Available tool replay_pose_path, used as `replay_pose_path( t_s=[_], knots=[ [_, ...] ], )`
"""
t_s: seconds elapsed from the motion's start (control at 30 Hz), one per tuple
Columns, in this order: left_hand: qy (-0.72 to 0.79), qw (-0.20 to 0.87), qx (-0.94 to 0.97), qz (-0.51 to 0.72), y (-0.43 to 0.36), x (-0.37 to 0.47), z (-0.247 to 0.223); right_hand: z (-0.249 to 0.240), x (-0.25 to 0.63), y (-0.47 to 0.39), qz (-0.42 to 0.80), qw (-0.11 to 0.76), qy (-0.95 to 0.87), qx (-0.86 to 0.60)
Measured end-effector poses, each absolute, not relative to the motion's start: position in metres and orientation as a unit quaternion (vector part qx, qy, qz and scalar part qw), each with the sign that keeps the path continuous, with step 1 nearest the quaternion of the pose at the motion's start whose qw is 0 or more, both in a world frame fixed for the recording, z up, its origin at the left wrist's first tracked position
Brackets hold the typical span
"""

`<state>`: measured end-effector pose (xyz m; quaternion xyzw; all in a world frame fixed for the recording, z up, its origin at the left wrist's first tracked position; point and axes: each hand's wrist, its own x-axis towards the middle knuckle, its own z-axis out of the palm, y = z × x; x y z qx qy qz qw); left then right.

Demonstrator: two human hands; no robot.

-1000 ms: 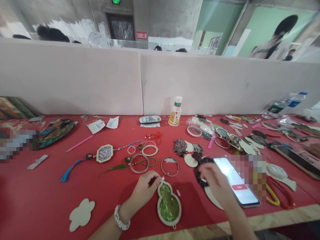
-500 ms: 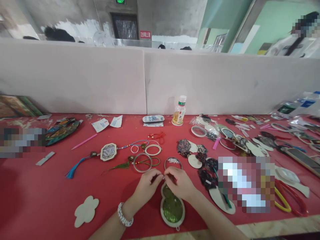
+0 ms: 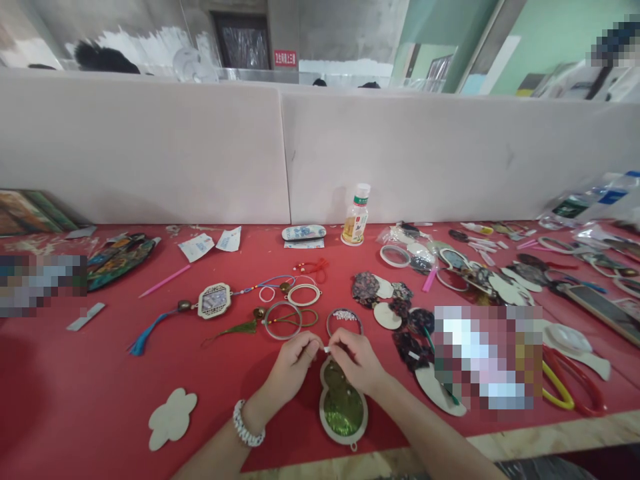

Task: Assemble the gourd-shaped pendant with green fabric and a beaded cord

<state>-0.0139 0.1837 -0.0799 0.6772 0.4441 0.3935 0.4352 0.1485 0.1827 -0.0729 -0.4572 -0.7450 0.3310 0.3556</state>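
My left hand (image 3: 294,365) is closed in a pinch above the red table, thumb against fingers. Whatever it grips, if anything, is too small to make out. Opposite it, my right hand (image 3: 358,361) pinches a small white piece (image 3: 327,349) between thumb and forefinger, close to the left fingertips. Just below lies a gourd-shaped pendant (image 3: 344,415) with a pale rim and shiny green inlay, its upper part partly covered by the right hand. Beyond the fingers sits a round frame (image 3: 329,325) with small white beads (image 3: 345,315) inside it.
Left of my hands lie a flower-shaped pale blank (image 3: 173,419), a tasselled pendant (image 3: 215,301) and a pink pencil (image 3: 164,281). Dark shell-like pieces (image 3: 367,288), red-handled scissors (image 3: 575,383) and a phone (image 3: 607,313) are at right. A small bottle (image 3: 355,220) stands before the white partition (image 3: 190,147).
My fingertips have drawn slightly apart, and the small white piece in my right hand shows more plainly. The view has shifted a little. The gourd pendant stays on the table.
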Motion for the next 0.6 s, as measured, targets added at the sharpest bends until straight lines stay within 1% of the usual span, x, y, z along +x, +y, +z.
replay_pose_path(
  t_s=[0.23, 0.37, 0.6],
  knots=[
    [0.432, 0.419, 0.691, 0.400, 0.182, -0.012, -0.076, -0.078, 0.150, 0.185, 0.310, 0.350, -0.768, -0.439],
    [0.432, 0.460, 0.657, 0.413, 0.184, -0.011, -0.081, -0.077, 0.151, 0.186, 0.337, 0.358, -0.760, -0.425],
    [0.404, 0.547, 0.611, 0.404, 0.182, -0.011, -0.085, -0.076, 0.153, 0.185, 0.430, 0.375, -0.729, -0.379]
  ],
)
